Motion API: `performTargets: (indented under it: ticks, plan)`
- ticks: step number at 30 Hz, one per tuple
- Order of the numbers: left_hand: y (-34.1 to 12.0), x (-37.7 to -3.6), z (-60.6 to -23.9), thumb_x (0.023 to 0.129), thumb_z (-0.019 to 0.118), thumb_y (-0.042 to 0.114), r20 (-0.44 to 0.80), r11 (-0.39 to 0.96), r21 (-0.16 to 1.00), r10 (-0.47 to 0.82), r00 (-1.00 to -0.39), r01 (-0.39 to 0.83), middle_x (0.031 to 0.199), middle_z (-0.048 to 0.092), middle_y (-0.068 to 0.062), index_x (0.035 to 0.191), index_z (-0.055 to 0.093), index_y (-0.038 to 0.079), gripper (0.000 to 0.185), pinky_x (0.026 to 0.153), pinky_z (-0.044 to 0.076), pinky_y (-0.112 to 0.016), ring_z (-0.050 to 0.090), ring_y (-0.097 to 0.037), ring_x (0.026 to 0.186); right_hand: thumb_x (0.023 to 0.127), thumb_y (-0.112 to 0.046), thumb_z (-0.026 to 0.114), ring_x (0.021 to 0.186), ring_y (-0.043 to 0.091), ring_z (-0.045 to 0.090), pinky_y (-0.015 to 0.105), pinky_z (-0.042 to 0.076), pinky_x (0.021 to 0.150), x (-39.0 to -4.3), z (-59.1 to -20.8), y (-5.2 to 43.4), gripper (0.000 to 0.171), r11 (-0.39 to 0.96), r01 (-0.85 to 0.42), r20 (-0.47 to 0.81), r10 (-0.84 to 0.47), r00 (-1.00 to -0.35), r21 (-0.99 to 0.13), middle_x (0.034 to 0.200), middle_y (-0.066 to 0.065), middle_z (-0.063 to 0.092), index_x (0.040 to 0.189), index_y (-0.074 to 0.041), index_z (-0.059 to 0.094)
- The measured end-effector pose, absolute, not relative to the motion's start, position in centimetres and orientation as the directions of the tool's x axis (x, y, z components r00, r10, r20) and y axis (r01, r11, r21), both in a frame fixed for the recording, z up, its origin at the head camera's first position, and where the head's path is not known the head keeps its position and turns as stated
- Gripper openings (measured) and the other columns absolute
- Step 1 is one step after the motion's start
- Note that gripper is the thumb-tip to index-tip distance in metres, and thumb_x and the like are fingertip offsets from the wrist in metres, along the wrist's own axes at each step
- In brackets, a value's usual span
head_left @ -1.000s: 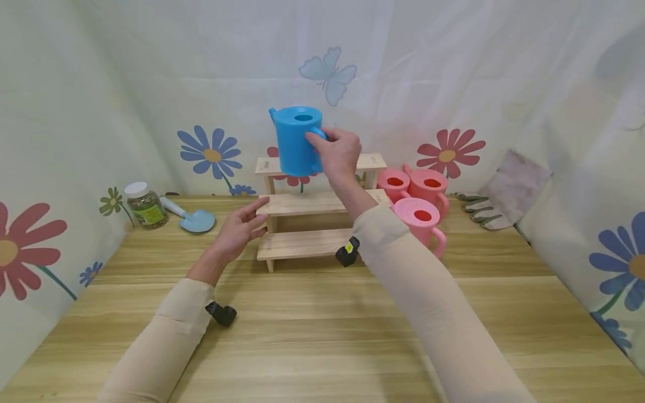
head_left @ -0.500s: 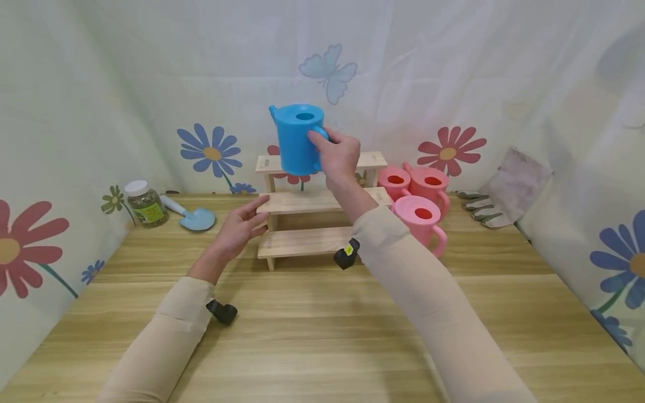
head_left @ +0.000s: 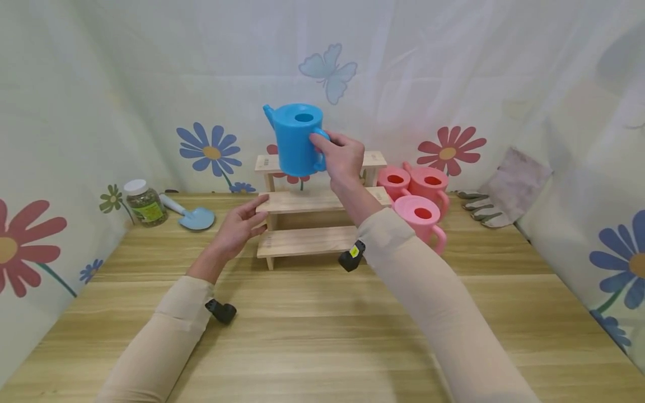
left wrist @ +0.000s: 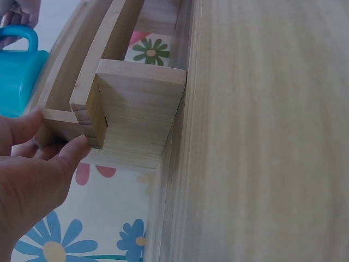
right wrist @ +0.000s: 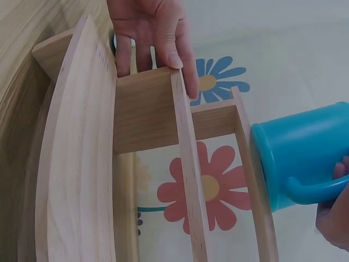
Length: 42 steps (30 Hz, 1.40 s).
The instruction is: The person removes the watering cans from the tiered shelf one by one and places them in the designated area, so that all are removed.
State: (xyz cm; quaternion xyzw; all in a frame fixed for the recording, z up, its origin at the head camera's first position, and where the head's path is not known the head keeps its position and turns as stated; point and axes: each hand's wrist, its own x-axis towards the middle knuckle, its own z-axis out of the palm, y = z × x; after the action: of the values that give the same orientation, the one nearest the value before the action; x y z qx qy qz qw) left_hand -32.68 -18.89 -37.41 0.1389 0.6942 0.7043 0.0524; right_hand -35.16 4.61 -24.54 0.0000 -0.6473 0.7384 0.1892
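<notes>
Gripping the handle of a blue watering can [head_left: 294,139], the right hand [head_left: 342,158] has its fingers curled round the loop and carries the can upright in the air, spout pointing left, its base just above the top step of a wooden three-tier stand [head_left: 314,201]. The right wrist view shows a gap between the can [right wrist: 297,155] and the top board's edge, so it does not touch the stand. The left hand [head_left: 237,226] lies lower and to the left, fingers nearly straight and relaxed, their tips resting against the left end of the middle step; the left wrist view shows the thumb [left wrist: 22,126] and a fingertip touching the board's corner, without closing round it. So the can hangs above and to the right of the left hand, well apart from it.

Right of the stand, three pink watering cans [head_left: 420,201] stand clustered on the wooden table [head_left: 322,336]. Farther right, grey gloves [head_left: 481,210] lie by the curtain. At the far left stand a jar [head_left: 145,204] with a white lid and, just beside it, a light blue trowel [head_left: 194,218]. A floral curtain [head_left: 101,112] with a butterfly print encloses the table.
</notes>
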Motion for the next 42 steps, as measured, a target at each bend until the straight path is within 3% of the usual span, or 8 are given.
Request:
performTargets:
  ticks: [9, 17, 23, 31, 38, 42]
  plan:
    - [-18.5, -31.6, -35.9, 0.094, 0.047, 0.007, 0.126, -0.057, 0.992, 0.295, -0.947, 0.114, 0.149, 0.014, -0.006, 0.141, 0.030, 0.006, 0.050, 0.098, 0.027, -0.053, 0.022, -0.027, 0.130, 0.069, -0.039, 0.077, 0.091, 0.015, 0.057, 0.036, 0.048, 0.079, -34.5, -24.2, 6.1, 0.036, -0.081, -0.309, 0.281, 0.245, -0.928, -0.948, 0.091, -0.004, 0.066, 0.097, -0.018, 0.072]
    - [-18.4, -31.2, -35.7, 0.095, 0.045, 0.007, 0.121, -0.037, 0.993, 0.306, -0.944, 0.115, 0.149, 0.012, -0.007, 0.142, 0.027, 0.004, 0.050, 0.098, 0.029, -0.052, 0.022, -0.028, 0.130, 0.066, -0.043, 0.077, 0.091, 0.017, 0.059, 0.035, 0.048, 0.080, -32.1, -24.9, 9.5, 0.041, -0.055, -0.303, 0.288, 0.192, -0.938, -0.951, 0.096, -0.001, 0.066, 0.100, -0.021, 0.071]
    - [-18.6, -31.4, -36.0, 0.095, 0.046, 0.008, 0.115, -0.038, 0.993, 0.297, -0.948, 0.109, 0.149, 0.014, -0.007, 0.142, 0.029, 0.006, 0.050, 0.098, 0.030, -0.051, 0.025, -0.027, 0.128, 0.066, -0.040, 0.078, 0.087, 0.021, 0.062, 0.035, 0.049, 0.080, -30.2, -25.3, 12.7, 0.042, -0.049, -0.341, 0.319, 0.249, -0.915, -0.939, 0.091, 0.006, 0.067, 0.099, -0.014, 0.072]
    - [-18.9, -32.8, -37.1, 0.092, 0.052, 0.015, 0.124, -0.044, 0.992, 0.266, -0.956, 0.116, 0.147, 0.022, -0.005, 0.140, 0.035, 0.014, 0.051, 0.098, 0.031, -0.050, 0.029, -0.024, 0.127, 0.065, -0.037, 0.079, 0.086, 0.025, 0.063, 0.033, 0.051, 0.076, -28.2, -25.6, 17.6, 0.044, -0.065, -0.344, 0.301, 0.348, -0.888, -0.937, 0.092, 0.010, 0.066, 0.103, -0.015, 0.071]
    - [-18.9, -32.7, -37.4, 0.092, 0.052, 0.014, 0.118, -0.042, 0.993, 0.259, -0.959, 0.111, 0.146, 0.024, -0.005, 0.140, 0.037, 0.014, 0.050, 0.096, 0.034, -0.047, 0.030, -0.023, 0.127, 0.063, -0.039, 0.080, 0.089, 0.024, 0.061, 0.037, 0.047, 0.085, -26.6, -26.1, 21.9, 0.051, -0.058, -0.277, 0.229, 0.413, -0.881, -0.959, 0.095, 0.009, 0.065, 0.105, -0.012, 0.069]
    - [-18.9, -32.7, -37.5, 0.093, 0.052, 0.015, 0.113, -0.038, 0.994, 0.259, -0.959, 0.107, 0.146, 0.023, -0.004, 0.140, 0.037, 0.015, 0.049, 0.096, 0.034, -0.046, 0.030, -0.023, 0.127, 0.062, -0.037, 0.081, 0.086, 0.023, 0.061, 0.033, 0.048, 0.084, -26.4, -26.4, 24.0, 0.052, -0.048, -0.283, 0.235, 0.436, -0.869, -0.958, 0.092, 0.009, 0.065, 0.104, -0.009, 0.069]
